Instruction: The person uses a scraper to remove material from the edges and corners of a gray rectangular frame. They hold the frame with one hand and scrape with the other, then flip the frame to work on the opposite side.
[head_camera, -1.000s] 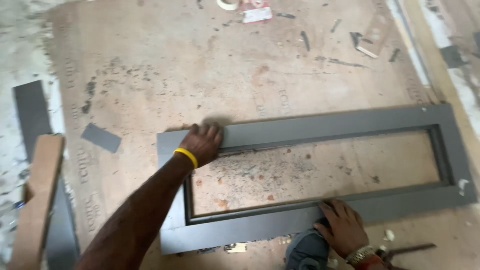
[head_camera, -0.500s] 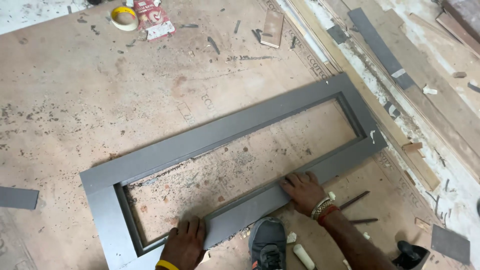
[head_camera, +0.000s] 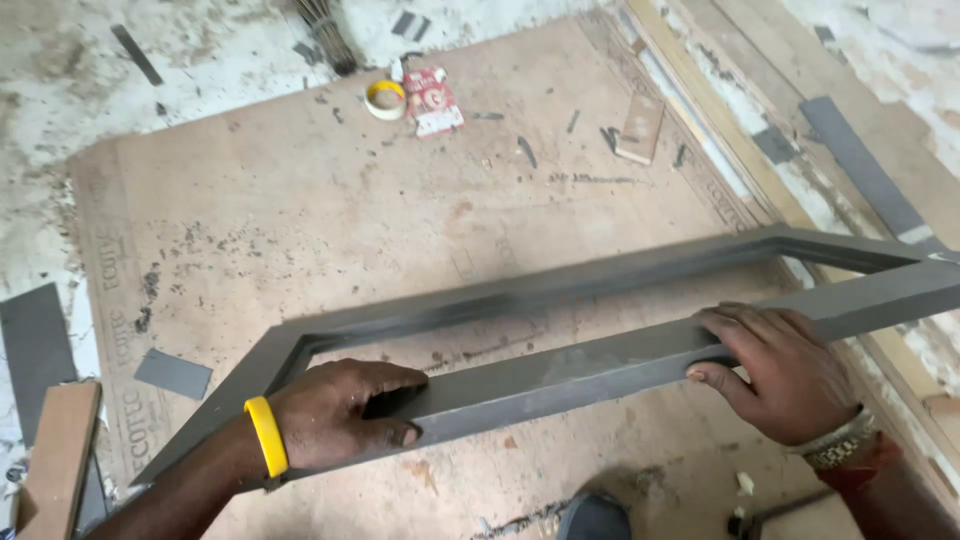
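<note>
Tilting up off the plywood sheet (head_camera: 330, 220) on the floor, a long grey frame (head_camera: 560, 375) is gripped on its near rail by both hands. The left hand (head_camera: 345, 415), with a yellow band (head_camera: 266, 437) at the wrist, has its fingers curled shut round the rail near the left corner; the right hand (head_camera: 785, 370), wearing a metal watch (head_camera: 838, 445), clasps the same rail further right, thumb underneath. Beyond the frame lie a roll of tape (head_camera: 385, 99), a red packet (head_camera: 433, 101) just beside it and a small wood block (head_camera: 640, 128). Grey strips (head_camera: 35, 345) lie at the left.
</note>
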